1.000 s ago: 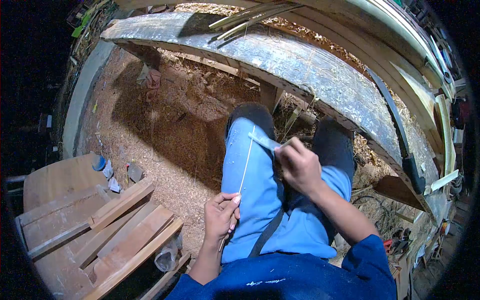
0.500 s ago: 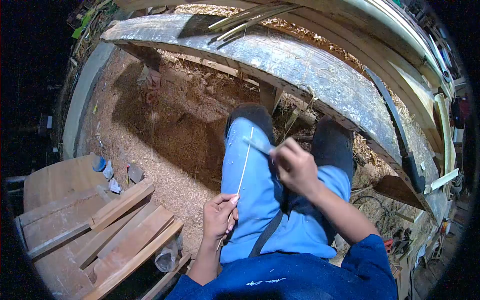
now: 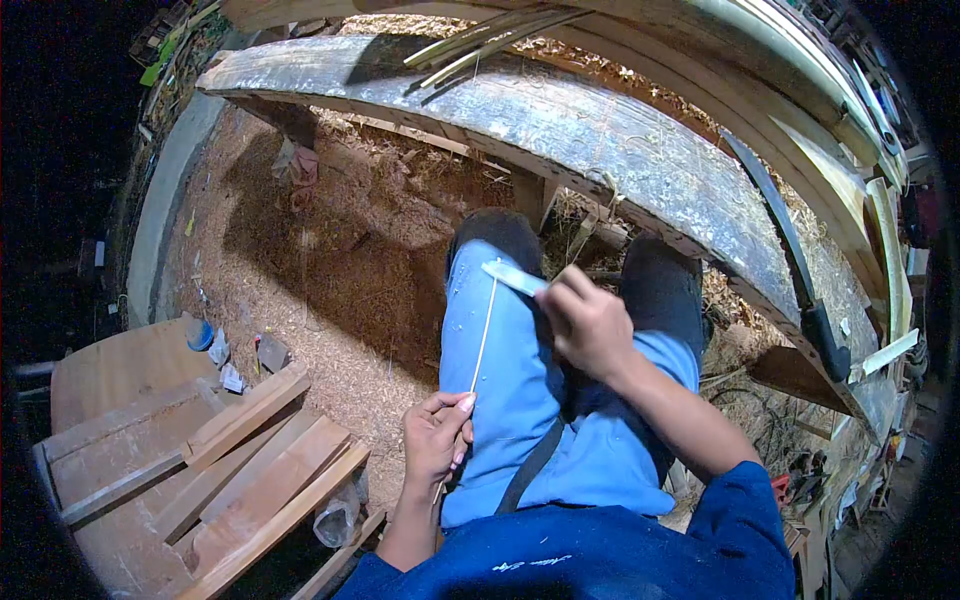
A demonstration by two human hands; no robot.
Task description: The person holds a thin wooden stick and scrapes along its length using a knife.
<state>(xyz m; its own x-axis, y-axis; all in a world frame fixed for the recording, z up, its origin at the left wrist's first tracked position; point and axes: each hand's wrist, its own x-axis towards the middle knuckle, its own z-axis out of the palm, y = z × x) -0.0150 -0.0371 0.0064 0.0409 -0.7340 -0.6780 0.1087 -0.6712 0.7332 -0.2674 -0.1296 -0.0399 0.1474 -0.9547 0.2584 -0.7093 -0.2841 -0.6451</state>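
Observation:
My left hand (image 3: 437, 436) pinches a thin pale stick (image 3: 484, 338) between thumb and fingers, and the stick lies along the thigh of the blue trousers (image 3: 462, 355). Its lower part runs down under the palm and past the wrist. A flat, pale blade (image 3: 513, 277) is gripped in my right hand (image 3: 585, 322), whose closed fingers hide its handle. The blade crosses the stick near the far end, close to the knee. Small whitish bits dot the cloth beside the stick.
A long worn plank bench (image 3: 560, 120) crosses in front of the knees, bearing thin strips (image 3: 490, 45) and a long dark-handled tool (image 3: 822, 335). Cut wood pieces (image 3: 265, 495) lie at the lower left. Shavings cover the floor (image 3: 330, 345).
The blade has shifted slightly along and across the stick, now flatter and nearer the tip. The right hand moved a little with it; the left hand keeps its pinch.

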